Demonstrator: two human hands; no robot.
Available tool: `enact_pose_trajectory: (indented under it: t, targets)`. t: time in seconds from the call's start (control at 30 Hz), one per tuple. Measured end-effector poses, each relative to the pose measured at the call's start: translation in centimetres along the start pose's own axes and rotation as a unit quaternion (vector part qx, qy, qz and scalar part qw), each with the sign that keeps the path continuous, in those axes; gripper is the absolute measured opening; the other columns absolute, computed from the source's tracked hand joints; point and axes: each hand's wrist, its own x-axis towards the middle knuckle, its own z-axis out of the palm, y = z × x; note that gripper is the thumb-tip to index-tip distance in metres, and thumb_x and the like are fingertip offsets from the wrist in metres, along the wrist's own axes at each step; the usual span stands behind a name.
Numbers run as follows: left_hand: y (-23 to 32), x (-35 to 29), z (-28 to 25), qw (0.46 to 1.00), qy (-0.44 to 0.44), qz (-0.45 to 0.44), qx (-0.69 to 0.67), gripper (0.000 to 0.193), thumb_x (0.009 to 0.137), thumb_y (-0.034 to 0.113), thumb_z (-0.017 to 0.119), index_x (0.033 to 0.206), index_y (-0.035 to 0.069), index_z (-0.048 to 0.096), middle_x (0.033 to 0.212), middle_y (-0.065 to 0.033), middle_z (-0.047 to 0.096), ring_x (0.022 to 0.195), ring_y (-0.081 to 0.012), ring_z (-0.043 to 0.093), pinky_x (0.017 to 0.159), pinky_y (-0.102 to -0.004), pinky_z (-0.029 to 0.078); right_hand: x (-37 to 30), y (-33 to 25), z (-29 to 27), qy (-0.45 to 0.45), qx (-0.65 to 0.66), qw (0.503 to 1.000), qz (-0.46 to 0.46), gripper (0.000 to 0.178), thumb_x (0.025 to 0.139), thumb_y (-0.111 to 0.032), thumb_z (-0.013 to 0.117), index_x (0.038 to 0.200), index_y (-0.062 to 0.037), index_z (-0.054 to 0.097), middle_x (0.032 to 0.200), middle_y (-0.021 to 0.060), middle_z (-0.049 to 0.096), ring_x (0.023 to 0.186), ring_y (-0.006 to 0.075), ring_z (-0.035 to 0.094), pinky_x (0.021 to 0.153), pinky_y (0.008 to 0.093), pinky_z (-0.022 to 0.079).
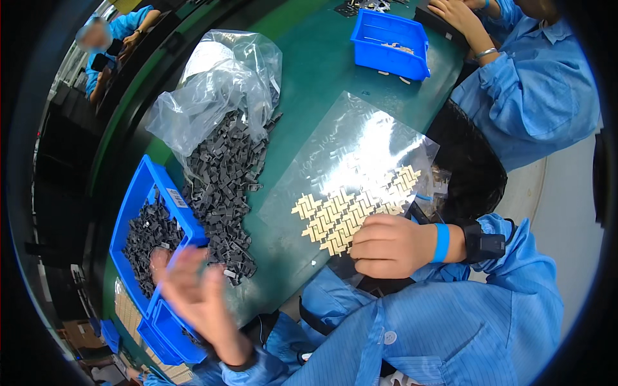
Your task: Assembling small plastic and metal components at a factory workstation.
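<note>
My left hand [196,293] is smeared by motion, its fingers spread and seemingly holding nothing. It hovers at the near edge of a long blue bin [147,168] that contains many small dark grey plastic parts [149,228]. My right hand [393,246] is closed with its fingers curled under, at the near right corner of a clear plastic sheet [322,145]. Whatever those fingers hold is hidden. Rows of small pale yellow pieces [344,215] lie on the sheet in a zigzag pattern, right beside my right hand.
A heap of dark grey parts [222,186] spills from a clear plastic bag [219,80] onto the green table [309,71]. Smaller blue bins [168,334] stand at the near left. Another blue bin [389,48] is at the far right, beside a co-worker's arm [486,55].
</note>
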Motion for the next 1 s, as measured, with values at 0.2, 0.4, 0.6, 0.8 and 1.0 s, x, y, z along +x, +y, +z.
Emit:
enact_pose_trajectory:
  t: [0.2,0.4,0.6,0.8,1.0]
  targets:
    - [0.7,-4.3,5.7,0.749,-0.142,-0.452,-0.463,0.052,0.085,0.009,0.054,0.131,0.006,0.031,0.115,-0.0158,0.051,0.110,-0.0271,0.049,0.093,-0.0447,0.042,0.6,0.1,-0.5,0.082,0.066,0.994,0.036,0.023,0.067,-0.018,0.068,0.080,-0.0033,0.056,0.087,0.0087,0.054,0.082,0.0253,0.055,0.069,0.0360,0.044]
    - [-0.3,-3.3,8.2,0.775,-0.124,-0.413,-0.462,0.042,0.084,-0.002,0.053,0.123,0.008,0.039,0.108,-0.0080,0.053,0.105,-0.0191,0.050,0.087,-0.0383,0.041,3.0,1.4,-1.9,0.020,0.198,0.976,0.084,0.031,0.070,-0.027,0.069,0.085,-0.0038,0.055,0.087,0.0088,0.053,0.081,0.0266,0.053,0.073,0.0369,0.041]
    - [-0.5,-3.7,9.3,0.795,-0.114,-0.392,-0.449,0.032,0.085,-0.004,0.052,0.113,0.008,0.046,0.103,-0.0045,0.056,0.091,-0.0133,0.056,0.072,-0.0265,0.048,5.1,5.0,1.3,0.044,0.096,0.987,0.124,0.021,0.075,-0.018,0.066,0.088,-0.0035,0.058,0.091,0.0077,0.056,0.084,0.0254,0.054,0.074,0.0369,0.043]
    - [-0.5,-4.0,10.7,0.830,-0.087,-0.328,-0.442,0.036,0.083,-0.010,0.048,0.113,0.009,0.045,0.103,-0.0056,0.056,0.088,-0.0105,0.056,0.070,-0.0233,0.050,5.2,5.4,1.5,0.025,0.123,0.972,0.201,0.015,0.076,-0.016,0.064,0.081,-0.0030,0.057,0.088,0.0085,0.058,0.082,0.0275,0.055,0.073,0.0366,0.043]
    - [-1.3,-4.4,10.6,0.846,-0.108,-0.308,-0.421,0.045,0.083,-0.008,0.050,0.123,0.008,0.036,0.108,-0.0078,0.054,0.095,-0.0143,0.056,0.077,-0.0236,0.048,5.5,5.5,1.3,0.030,0.202,0.926,0.317,0.007,0.076,-0.008,0.059,0.077,-0.0011,0.058,0.082,0.0102,0.060,0.079,0.0271,0.059,0.067,0.0347,0.047]
